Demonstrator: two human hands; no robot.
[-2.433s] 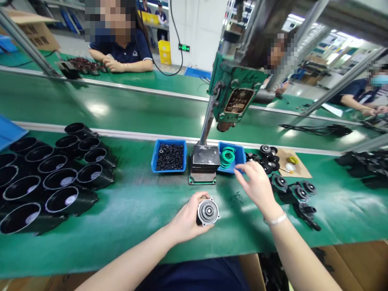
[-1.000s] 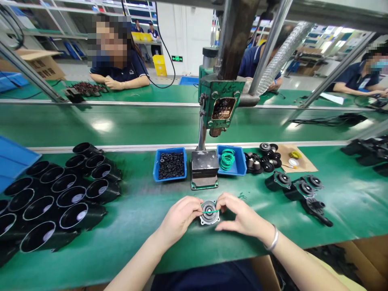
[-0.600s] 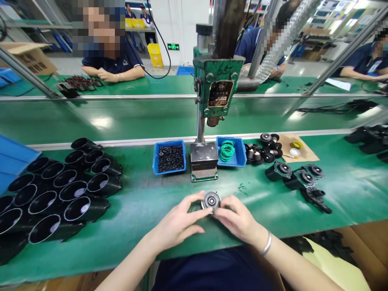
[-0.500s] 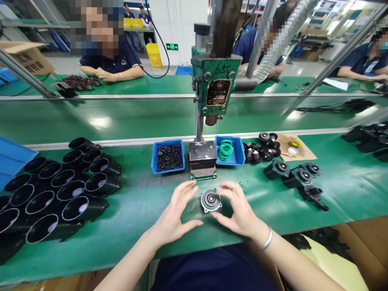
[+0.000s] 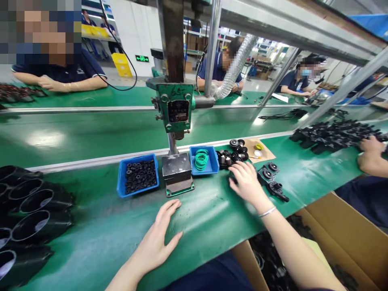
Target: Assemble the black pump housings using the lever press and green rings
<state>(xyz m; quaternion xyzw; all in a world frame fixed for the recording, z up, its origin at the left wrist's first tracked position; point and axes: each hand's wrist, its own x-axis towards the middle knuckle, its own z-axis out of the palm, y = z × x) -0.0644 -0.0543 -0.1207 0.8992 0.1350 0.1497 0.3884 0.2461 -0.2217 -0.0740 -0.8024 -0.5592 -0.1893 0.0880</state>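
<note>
My left hand (image 5: 157, 238) lies flat and open on the green mat (image 5: 100, 238), holding nothing. My right hand (image 5: 247, 182) reaches to the right with its fingers curled down over a black round part (image 5: 233, 178), mostly hidden under them. It is right beside a few finished black parts (image 5: 268, 173) with ribbed round tops. A blue tray of green rubber rings (image 5: 201, 159) and a blue tray of small black rings (image 5: 138, 178) flank the press's metal base block (image 5: 177, 169).
The green press head (image 5: 174, 109) hangs over the block. Black cup housings (image 5: 30, 210) crowd the left. Small black parts (image 5: 233, 155) and a cardboard sheet (image 5: 260, 149) lie behind my right hand. A co-worker's hands (image 5: 371, 155) work at the right. A cardboard box (image 5: 348, 234) stands below.
The round part was in front of me with both hands fitting a green ring on it. It has gone right with my right hand, my left hand has dropped flat, and the view has swung right.
</note>
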